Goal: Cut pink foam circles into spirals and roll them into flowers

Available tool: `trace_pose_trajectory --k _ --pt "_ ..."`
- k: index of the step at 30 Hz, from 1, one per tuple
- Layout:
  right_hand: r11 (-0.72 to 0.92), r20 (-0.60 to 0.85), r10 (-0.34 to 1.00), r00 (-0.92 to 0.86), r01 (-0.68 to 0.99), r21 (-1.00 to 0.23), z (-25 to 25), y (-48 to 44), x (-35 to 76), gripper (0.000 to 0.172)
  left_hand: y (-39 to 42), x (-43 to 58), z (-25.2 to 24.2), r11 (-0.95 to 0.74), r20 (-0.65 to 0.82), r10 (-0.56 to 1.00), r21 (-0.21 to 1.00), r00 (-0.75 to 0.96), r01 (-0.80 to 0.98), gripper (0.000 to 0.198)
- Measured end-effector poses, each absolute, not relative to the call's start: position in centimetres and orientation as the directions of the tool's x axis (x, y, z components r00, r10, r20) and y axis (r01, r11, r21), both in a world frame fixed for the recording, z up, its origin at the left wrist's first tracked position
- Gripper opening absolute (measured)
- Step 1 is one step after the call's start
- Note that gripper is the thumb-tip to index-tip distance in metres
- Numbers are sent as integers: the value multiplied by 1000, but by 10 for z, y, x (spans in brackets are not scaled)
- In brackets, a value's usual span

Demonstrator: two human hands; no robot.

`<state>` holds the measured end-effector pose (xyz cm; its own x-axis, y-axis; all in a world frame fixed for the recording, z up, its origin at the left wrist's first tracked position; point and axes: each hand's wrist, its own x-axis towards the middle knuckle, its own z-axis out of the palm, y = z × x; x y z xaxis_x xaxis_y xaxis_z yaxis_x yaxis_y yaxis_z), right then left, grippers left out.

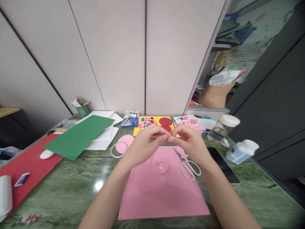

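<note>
My left hand (145, 144) and my right hand (190, 143) are raised together above a pink paper sheet (164, 190), fingertips meeting in a pinch on something small that I cannot make out. Under the hands, a clear round dish (160, 167) rests on the pink sheet. White-handled scissors (187, 163) lie on the sheet just below my right hand. A pink paper circle (125, 140) with a white ring (116, 150) over it sits left of my left hand.
On the green marble table: a green sheet (78, 135) over white papers, a red sheet (28, 165) at left, a yellow sheet (152, 124) with pom-poms and red circles, a marker box (130, 119), a clear jar (222, 128), a white bottle (241, 151), a black phone (224, 165).
</note>
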<state>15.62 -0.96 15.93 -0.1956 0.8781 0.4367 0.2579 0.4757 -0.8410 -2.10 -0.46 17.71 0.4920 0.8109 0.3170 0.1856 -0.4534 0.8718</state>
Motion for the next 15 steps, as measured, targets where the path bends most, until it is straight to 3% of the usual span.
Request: trace_pose_trajectory --k 15 --pt "399 335 910 -243 301 -866 160 -6 164 25 -4 -19 178 -494 308 775 841 552 223 20"
